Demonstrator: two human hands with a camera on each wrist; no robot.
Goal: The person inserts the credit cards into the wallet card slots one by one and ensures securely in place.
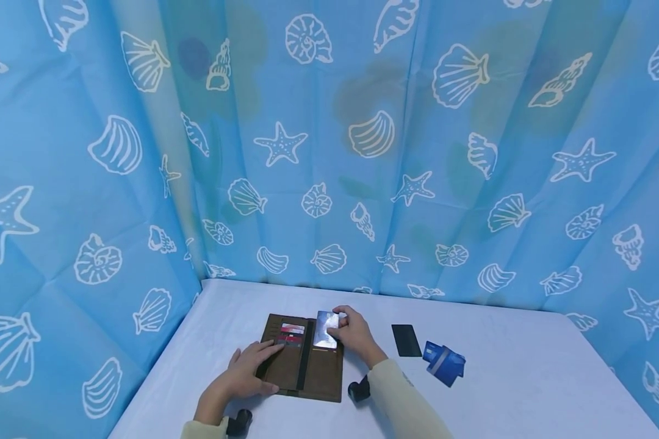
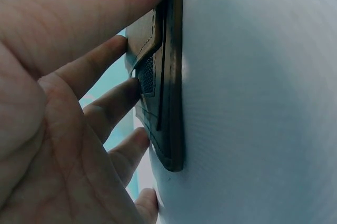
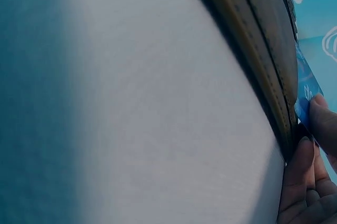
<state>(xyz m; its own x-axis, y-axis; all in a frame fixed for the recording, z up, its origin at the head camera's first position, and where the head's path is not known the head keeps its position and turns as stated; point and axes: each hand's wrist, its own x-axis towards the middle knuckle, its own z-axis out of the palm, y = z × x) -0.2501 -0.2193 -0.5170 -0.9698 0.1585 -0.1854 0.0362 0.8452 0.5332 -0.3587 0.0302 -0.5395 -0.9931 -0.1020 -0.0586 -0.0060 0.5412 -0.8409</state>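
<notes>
A brown long wallet (image 1: 325,379) lies spread flat on the table, a dark strip running down its middle. My left hand (image 1: 247,370) rests on its left half, fingers extended; the left wrist view shows the fingertips touching the wallet's (image 2: 176,113) edge and pockets. Several cards (image 1: 291,330) sit in the left-side slots. Over the right half, my right hand (image 1: 356,334) pinches a shiny blue card (image 1: 324,329) between thumb and fingers. The card's lower edge meets a slot there; how deep it sits is unclear. The right wrist view shows this card (image 3: 307,84) at the wallet's edge.
To the right of the wallet lies a black card-like rectangle (image 1: 406,340). Beside it is a loose overlapping pile of blue cards (image 1: 446,364). A white cloth covers the table (image 1: 527,378); a blue seashell-patterned curtain (image 1: 329,164) hangs behind and along the left.
</notes>
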